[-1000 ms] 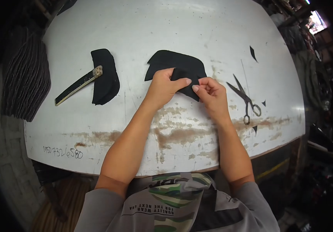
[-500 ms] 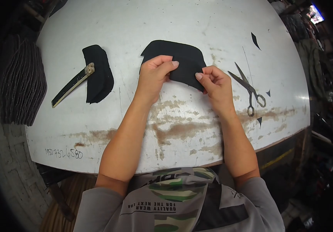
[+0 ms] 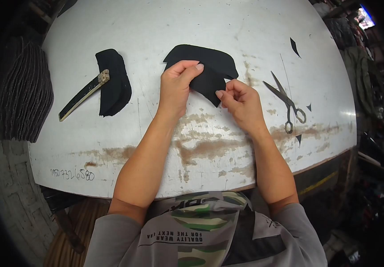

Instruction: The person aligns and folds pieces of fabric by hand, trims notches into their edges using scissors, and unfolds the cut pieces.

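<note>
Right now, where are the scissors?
In the head view, the scissors lie on the white table, right of the right hand, near two black scraps.

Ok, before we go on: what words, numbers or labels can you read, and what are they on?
"QUALITY WEAR FOR THE NEXT ERA": upside down on the shirt.
"7326580": handwritten on the white tabletop; the digits before it are blurred.
Larger shirt lettering: creased, unreadable.
Small shirt mark near the right sleeve: too small.
</note>
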`<state>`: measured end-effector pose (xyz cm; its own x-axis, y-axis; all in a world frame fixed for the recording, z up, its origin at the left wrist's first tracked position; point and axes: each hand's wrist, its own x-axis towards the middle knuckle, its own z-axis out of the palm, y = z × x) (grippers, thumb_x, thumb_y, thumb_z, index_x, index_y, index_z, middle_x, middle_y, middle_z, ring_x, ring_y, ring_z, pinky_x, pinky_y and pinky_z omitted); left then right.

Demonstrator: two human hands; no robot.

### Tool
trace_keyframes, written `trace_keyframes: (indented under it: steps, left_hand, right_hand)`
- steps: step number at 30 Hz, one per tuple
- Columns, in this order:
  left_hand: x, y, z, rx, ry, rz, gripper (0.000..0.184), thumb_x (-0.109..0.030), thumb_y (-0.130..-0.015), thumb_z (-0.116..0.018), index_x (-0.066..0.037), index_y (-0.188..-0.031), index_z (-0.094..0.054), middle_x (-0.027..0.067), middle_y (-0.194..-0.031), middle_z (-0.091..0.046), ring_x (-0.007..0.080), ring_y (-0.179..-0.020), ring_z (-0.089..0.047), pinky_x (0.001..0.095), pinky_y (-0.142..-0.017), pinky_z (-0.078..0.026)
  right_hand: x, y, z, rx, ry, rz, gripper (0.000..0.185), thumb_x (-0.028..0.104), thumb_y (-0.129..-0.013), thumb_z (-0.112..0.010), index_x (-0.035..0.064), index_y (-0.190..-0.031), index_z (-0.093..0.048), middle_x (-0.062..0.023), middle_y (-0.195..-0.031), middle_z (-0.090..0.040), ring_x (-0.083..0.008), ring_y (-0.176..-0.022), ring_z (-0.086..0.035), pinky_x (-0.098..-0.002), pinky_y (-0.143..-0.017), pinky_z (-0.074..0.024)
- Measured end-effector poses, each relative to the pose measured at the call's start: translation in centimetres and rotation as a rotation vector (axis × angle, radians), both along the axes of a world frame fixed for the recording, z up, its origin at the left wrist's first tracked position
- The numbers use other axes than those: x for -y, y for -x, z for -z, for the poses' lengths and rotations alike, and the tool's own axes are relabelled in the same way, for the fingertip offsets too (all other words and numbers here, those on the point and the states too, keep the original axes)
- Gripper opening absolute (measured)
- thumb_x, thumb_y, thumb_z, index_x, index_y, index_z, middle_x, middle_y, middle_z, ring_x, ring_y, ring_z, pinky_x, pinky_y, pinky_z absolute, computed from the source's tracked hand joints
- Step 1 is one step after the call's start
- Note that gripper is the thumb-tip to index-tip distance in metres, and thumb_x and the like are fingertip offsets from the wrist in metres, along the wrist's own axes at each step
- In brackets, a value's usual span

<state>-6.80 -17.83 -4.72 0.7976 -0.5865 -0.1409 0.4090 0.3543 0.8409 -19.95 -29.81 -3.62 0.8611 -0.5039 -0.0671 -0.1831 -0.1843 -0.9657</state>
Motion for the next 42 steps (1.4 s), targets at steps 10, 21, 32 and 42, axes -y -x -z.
trace_keyframes:
  steps: [10, 21, 32, 42]
  left_hand:
    - [0.0, 0.0, -0.1, 0.031, 0.018, 0.014, 0.011, -0.008, -0.088, -0.066, 0.001, -0.094, -0.07, 0.0025, -0.087, -0.068, 0.0075, -0.08, -0.06, 0.0223, -0.074, -0.047]
    - [0.1, -0.2, 0.5, 0.205, -0.118, 0.054, 0.011, -0.008, -0.085, -0.067, 0.002, -0.089, -0.07, -0.0006, -0.078, -0.065, 0.0044, -0.072, -0.054, 0.021, -0.065, -0.043]
    - [-0.3, 0.9, 0.8, 0.395, -0.129, 0.103, 0.012, -0.009, -0.084, -0.07, 0.002, -0.086, -0.071, -0.0024, -0.071, -0.061, 0.0029, -0.065, -0.05, 0.0201, -0.057, -0.039]
    - [-0.4, 2.5, 0.2, 0.497, -0.062, 0.213, 0.01, -0.01, -0.084, -0.07, 0.001, -0.085, -0.071, -0.0028, -0.07, -0.061, 0.0036, -0.064, -0.048, 0.0217, -0.057, -0.038]
  right_hand:
    - [0.1, 0.8, -1.3, -0.036, 0.244, 0.017, 0.015, 0.014, -0.086, -0.072, 0.0011, -0.085, -0.064, -0.0043, -0.067, -0.063, -0.0116, -0.057, -0.054, -0.0265, -0.055, -0.0448]
    - [8.6, 12.8, -1.4, -0.253, 0.903, 0.444, 0.035, 0.013, -0.082, -0.072, 0.0, -0.112, -0.062, -0.0168, -0.114, -0.065, -0.0332, -0.103, -0.062, -0.0398, -0.088, -0.0494]
    - [4.9, 17.4, -0.4, -0.329, 0.996, 0.489, 0.024, 0.002, -0.083, -0.064, 0.0044, -0.107, -0.065, -0.0153, -0.092, -0.068, -0.0343, -0.086, -0.065, -0.042, -0.076, -0.0513]
    - [4.5, 19.4, -2.9, -0.467, 0.729, 0.445, 0.03, 0.01, -0.079, -0.069, 0.0044, -0.108, -0.062, -0.0113, -0.077, -0.066, -0.0286, -0.073, -0.065, -0.0392, -0.066, -0.0509]
